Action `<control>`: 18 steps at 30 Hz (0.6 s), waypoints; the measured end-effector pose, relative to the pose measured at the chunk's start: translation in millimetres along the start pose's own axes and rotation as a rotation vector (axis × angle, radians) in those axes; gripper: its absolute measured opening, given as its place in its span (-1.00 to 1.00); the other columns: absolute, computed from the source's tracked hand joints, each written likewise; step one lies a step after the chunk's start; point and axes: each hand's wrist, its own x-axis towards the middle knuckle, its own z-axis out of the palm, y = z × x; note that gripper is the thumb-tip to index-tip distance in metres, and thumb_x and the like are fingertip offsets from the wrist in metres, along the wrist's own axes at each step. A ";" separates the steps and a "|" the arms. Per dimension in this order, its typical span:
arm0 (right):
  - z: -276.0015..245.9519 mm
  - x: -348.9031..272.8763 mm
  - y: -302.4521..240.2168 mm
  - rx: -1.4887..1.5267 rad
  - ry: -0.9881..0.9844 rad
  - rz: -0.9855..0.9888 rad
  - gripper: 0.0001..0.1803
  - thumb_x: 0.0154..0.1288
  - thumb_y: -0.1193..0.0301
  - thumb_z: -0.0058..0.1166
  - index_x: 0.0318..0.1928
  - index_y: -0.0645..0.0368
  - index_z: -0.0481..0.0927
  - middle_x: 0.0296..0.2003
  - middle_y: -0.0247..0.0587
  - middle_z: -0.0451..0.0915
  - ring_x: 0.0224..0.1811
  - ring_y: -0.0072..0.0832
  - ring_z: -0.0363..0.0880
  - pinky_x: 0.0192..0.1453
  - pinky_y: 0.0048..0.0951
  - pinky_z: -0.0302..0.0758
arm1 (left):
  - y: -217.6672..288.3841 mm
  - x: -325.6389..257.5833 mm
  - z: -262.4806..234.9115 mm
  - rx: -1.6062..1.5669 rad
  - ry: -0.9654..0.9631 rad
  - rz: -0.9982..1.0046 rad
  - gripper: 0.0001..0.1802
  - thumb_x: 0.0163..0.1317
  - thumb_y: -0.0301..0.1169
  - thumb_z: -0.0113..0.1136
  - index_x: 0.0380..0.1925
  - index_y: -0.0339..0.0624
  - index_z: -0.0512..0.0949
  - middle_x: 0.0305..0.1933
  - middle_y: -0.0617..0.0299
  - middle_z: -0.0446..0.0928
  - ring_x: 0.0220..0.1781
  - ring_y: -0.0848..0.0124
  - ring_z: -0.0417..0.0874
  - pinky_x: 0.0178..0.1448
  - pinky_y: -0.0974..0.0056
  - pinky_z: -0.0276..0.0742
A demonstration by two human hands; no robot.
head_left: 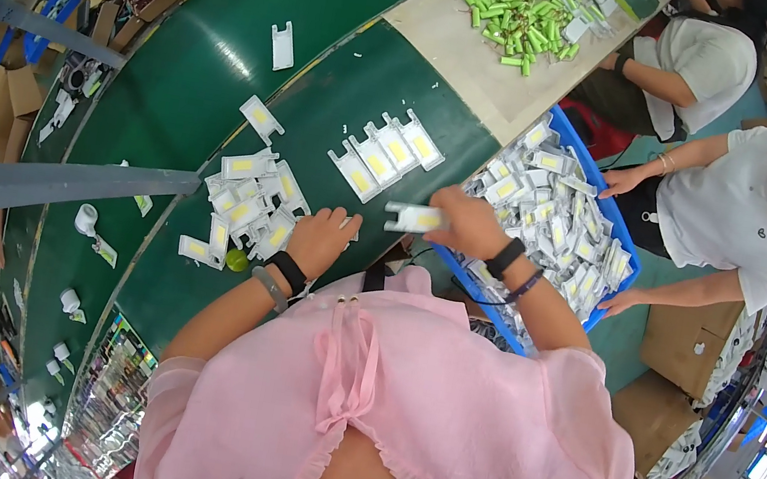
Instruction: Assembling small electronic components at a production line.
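Observation:
My right hand [470, 224] is closed on the edge of a white LED panel [415, 219] with a yellow strip, held level over the front edge of the green bench. My left hand [316, 247] rests beside a loose heap of similar panels [245, 206], its fingers curled over a white piece [352, 224] that is mostly hidden. Just beyond both hands, several panels [388, 154] lie side by side in a slanting row. A small yellow-green round object [237, 261] sits at the near edge of the heap.
A blue crate [631, 266] full of panels stands at my right, with a co-worker's hands [628, 182] on its rim. Green cylindrical cells with wires [527, 20] lie on a beige board [440, 21]. A grey metal bar [68, 187] crosses the left; white fixtures [86, 218] dot the conveyor.

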 end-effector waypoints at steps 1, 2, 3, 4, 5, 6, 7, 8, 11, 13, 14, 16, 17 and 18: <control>-7.6 -3.4 7.2 0.105 0.172 -0.066 -0.43 0.01 0.15 0.42 -0.01 0.07 0.47 -0.11 -0.10 0.55 -0.13 -0.05 0.61 -0.09 -0.14 0.56 | 1.5 0.6 -1.6 0.047 -0.015 0.003 -0.60 0.09 -0.37 0.20 -0.01 -0.03 0.50 -0.27 0.28 0.43 -0.26 0.33 0.57 -0.37 0.22 0.56; -15.1 0.2 15.1 0.098 0.285 -0.038 -0.42 0.04 0.09 0.40 0.01 0.07 0.49 -0.11 -0.12 0.56 -0.16 -0.07 0.62 -0.12 -0.14 0.56 | 3.1 2.2 -3.0 0.049 -0.018 -0.013 -0.60 0.09 -0.37 0.20 -0.01 -0.03 0.50 -0.27 0.28 0.43 -0.26 0.33 0.57 -0.37 0.22 0.56; -21.4 6.1 26.3 0.045 0.318 0.075 -0.42 0.05 0.07 0.39 -0.01 0.07 0.50 -0.11 -0.11 0.57 -0.16 -0.08 0.63 -0.13 -0.14 0.56 | 5.3 5.9 -5.2 0.088 -0.027 0.027 -0.59 0.11 -0.37 0.17 0.02 -0.01 0.50 -0.26 0.28 0.43 -0.25 0.33 0.57 -0.36 0.22 0.55; -26.9 15.7 37.1 -0.008 0.352 0.190 -0.43 0.05 0.04 0.39 -0.03 0.07 0.51 -0.11 -0.11 0.58 -0.15 -0.08 0.63 -0.14 -0.13 0.56 | 7.5 10.4 -6.3 0.127 -0.035 0.069 -0.58 0.13 -0.38 0.13 0.05 0.01 0.49 -0.25 0.28 0.42 -0.23 0.33 0.56 -0.34 0.22 0.54; -27.7 29.1 45.6 -0.049 0.389 0.261 -0.42 0.07 0.00 0.37 -0.03 0.08 0.52 -0.11 -0.10 0.58 -0.15 -0.09 0.64 -0.15 -0.14 0.56 | 8.0 13.7 -3.2 0.155 -0.041 0.067 -0.58 0.12 -0.36 0.11 0.04 0.01 0.50 -0.20 0.29 0.45 -0.21 0.35 0.55 -0.33 0.23 0.53; -26.3 42.9 54.0 -0.090 0.424 0.327 -0.42 0.08 -0.04 0.35 -0.03 0.08 0.52 -0.12 -0.10 0.59 -0.16 -0.09 0.64 -0.16 -0.14 0.57 | 6.9 15.9 -0.2 0.158 -0.044 0.058 -0.58 0.12 -0.36 0.11 0.04 0.01 0.50 -0.20 0.29 0.45 -0.21 0.35 0.55 -0.33 0.23 0.53; -23.9 54.2 59.7 -0.088 0.423 0.322 -0.42 0.08 -0.04 0.35 -0.03 0.08 0.52 -0.12 -0.10 0.59 -0.16 -0.09 0.64 -0.16 -0.14 0.57 | 6.0 19.6 1.0 0.166 -0.008 0.087 -0.58 0.12 -0.37 0.11 0.05 0.01 0.50 -0.17 0.28 0.46 -0.20 0.35 0.54 -0.31 0.22 0.53; -19.4 64.6 63.1 -0.128 0.446 0.344 -0.41 0.10 -0.06 0.32 -0.03 0.08 0.53 -0.11 -0.08 0.59 -0.16 -0.08 0.65 -0.16 -0.14 0.57 | 5.0 22.2 1.8 0.174 0.029 0.117 -0.57 0.11 -0.37 0.11 0.05 0.01 0.50 -0.14 0.27 0.47 -0.19 0.34 0.53 -0.29 0.22 0.52; -11.2 79.7 50.7 -0.199 0.435 0.348 -0.43 0.15 -0.07 0.26 -0.02 0.09 0.53 -0.10 -0.08 0.58 -0.17 -0.07 0.65 -0.17 -0.13 0.58 | 3.6 21.2 -4.0 0.158 0.011 0.099 -0.57 0.13 -0.40 0.10 0.06 -0.03 0.50 -0.06 0.20 0.50 -0.12 0.31 0.54 -0.19 0.21 0.54; -7.2 83.2 40.7 -0.233 0.405 0.338 -0.44 0.18 -0.07 0.23 -0.02 0.10 0.53 -0.11 -0.08 0.58 -0.17 -0.06 0.65 -0.17 -0.12 0.58 | 0.0 11.2 -10.8 0.127 0.017 0.088 -0.58 0.14 -0.41 0.09 0.06 -0.06 0.50 -0.03 0.16 0.51 -0.08 0.27 0.55 -0.14 0.19 0.55; -5.3 81.8 35.7 -0.251 0.441 0.313 -0.49 0.21 0.00 0.22 -0.02 0.10 0.53 -0.12 -0.08 0.58 -0.18 -0.05 0.65 -0.16 -0.10 0.59 | -3.9 2.3 -15.5 0.029 0.074 0.069 -0.57 0.14 -0.44 0.09 0.07 -0.08 0.50 0.01 0.12 0.51 -0.02 0.21 0.55 -0.08 0.16 0.55; -2.5 75.1 24.1 -0.281 0.471 0.275 -0.55 0.24 0.06 0.21 -0.03 0.11 0.54 -0.12 -0.07 0.58 -0.18 -0.04 0.65 -0.16 -0.09 0.59 | -8.3 -18.8 -35.3 -0.099 0.122 -0.041 -0.58 0.14 -0.48 0.11 0.06 -0.17 0.50 0.06 0.08 0.51 0.06 0.15 0.56 0.04 0.08 0.51; 1.0 68.3 16.8 -0.262 0.515 0.256 -0.60 0.24 0.13 0.20 -0.03 0.11 0.55 -0.13 -0.07 0.57 -0.19 -0.04 0.64 -0.16 -0.08 0.59 | -13.1 -36.7 -36.6 -0.106 0.169 -0.122 -0.54 0.09 -0.49 0.15 0.06 -0.20 0.49 0.08 0.08 0.51 0.08 0.14 0.55 0.09 0.08 0.50; 2.9 61.8 5.2 -0.244 0.560 0.231 -0.65 0.25 0.20 0.20 -0.04 0.11 0.56 -0.14 -0.07 0.57 -0.20 -0.03 0.64 -0.16 -0.07 0.59 | -17.2 -57.2 -39.2 -0.111 0.220 -0.206 -0.50 0.04 -0.50 0.20 0.07 -0.22 0.49 0.11 0.07 0.50 0.10 0.12 0.53 0.13 0.08 0.48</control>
